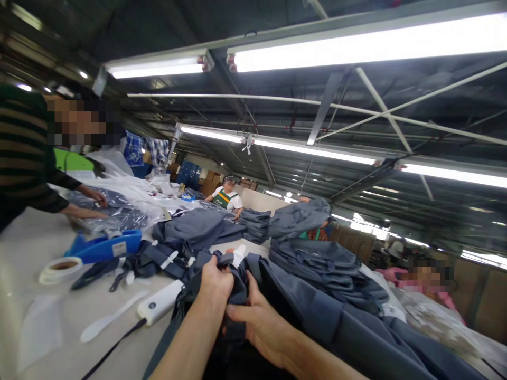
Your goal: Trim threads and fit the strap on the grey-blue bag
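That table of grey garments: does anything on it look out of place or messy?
Nothing looks damaged or spilled. The grey garments lie in loose, uneven heaps rather than neat stacks, and both hands, left hand and right hand, grip one dark garment.

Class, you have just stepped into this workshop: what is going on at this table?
The person wearing the camera grips a dark blue-grey garment with both hands: the left hand pinches a fold near the top, the right hand holds the cloth beside it. More folded garments are piled on the table. Nearby lie a white handheld device, a tape roll and a blue tape dispenser. Across the table, a co-worker's hands press on plastic-bagged clothing.
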Demonstrator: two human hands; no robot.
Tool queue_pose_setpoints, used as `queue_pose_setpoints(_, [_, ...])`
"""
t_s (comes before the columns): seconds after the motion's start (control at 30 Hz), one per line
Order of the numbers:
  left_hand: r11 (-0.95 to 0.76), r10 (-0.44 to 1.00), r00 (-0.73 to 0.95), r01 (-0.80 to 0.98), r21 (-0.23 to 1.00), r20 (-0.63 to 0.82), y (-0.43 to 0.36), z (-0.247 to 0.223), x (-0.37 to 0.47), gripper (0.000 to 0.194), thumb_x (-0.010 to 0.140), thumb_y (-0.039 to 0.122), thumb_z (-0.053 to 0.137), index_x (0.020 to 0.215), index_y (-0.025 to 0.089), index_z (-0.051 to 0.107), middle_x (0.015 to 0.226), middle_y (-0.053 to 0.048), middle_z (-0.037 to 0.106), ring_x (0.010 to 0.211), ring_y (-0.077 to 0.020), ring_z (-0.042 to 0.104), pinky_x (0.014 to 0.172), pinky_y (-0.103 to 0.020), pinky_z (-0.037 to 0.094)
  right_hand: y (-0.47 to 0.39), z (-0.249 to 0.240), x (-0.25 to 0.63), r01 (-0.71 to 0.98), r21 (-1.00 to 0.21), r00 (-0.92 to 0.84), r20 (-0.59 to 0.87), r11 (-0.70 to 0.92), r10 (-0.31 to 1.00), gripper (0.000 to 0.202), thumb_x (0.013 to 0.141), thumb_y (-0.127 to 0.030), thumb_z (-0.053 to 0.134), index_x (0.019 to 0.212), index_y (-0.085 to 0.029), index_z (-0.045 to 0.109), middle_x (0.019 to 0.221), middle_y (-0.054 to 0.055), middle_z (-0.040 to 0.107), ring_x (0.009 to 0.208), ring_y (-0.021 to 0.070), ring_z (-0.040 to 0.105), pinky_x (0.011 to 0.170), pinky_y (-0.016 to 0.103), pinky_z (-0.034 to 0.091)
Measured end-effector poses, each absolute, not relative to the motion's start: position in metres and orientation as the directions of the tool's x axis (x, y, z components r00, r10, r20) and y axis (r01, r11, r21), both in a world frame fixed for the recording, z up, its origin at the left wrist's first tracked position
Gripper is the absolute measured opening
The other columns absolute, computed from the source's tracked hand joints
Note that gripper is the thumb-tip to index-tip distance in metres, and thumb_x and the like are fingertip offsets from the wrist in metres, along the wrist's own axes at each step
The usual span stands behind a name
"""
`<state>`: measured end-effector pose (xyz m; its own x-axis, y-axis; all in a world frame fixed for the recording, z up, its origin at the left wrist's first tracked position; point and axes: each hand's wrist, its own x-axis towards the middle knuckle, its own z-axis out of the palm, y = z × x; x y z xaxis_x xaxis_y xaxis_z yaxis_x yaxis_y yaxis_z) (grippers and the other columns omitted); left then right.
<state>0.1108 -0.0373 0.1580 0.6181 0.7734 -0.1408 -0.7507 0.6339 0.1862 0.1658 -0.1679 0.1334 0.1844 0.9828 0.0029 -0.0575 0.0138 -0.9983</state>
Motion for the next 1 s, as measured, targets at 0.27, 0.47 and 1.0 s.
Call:
queue_pose_setpoints(0.27, [0.464,0.81,0.571,-0.481,0.744,-0.136,-0.046,0.112,0.108,0.023,0.099,0.025,0.039,0.082,0.017,0.051,0.071,-0.001,0.062,0.059,-0.0118,0.06,0.054,-0.021,0.049,-0.181,0.19,0.231,0.991,-0.094,0.103,0.071,-0.096,0.992,0.04,0.075,-0.001,0.057,0.106,-0.022,0.072,0.083,0.002,0.068,0.072,0.0207,0.065,0.078,0.034,0.051])
queue_pose_setpoints(0.47, [-0.111,0.464,0.883,-0.021,0.994,0.071,-0.054,0.054,0.09,0.043,0.059,0.008,0.079,0.033,0.021,0.046,0.03,0.006,0.027,0.034,-0.0088,0.022,0.047,-0.027,0.035,-0.18,0.143,0.26,0.955,0.124,0.296,-0.477,-0.27,0.828,0.05,0.05,-0.001,0.083,0.031,-0.022,0.042,0.034,-0.009,0.037,0.032,0.015,0.043,0.041,0.027,0.04])
queue_pose_setpoints(1.0, [-0.7,0.49,0.796,0.115,0.705,0.357,0.016,0.123,0.007,0.029,0.086,0.038,0.041,0.08,0.019,0.062,0.08,-0.001,0.064,0.078,-0.0175,0.059,0.073,-0.025,0.044,-0.217,0.256,0.248,0.385,-0.906,-0.073,-0.219,-0.175,0.973,0.067,0.08,-0.053,0.084,0.132,-0.019,0.058,0.142,0.014,0.051,0.128,0.0294,0.051,0.105,0.042,0.046])
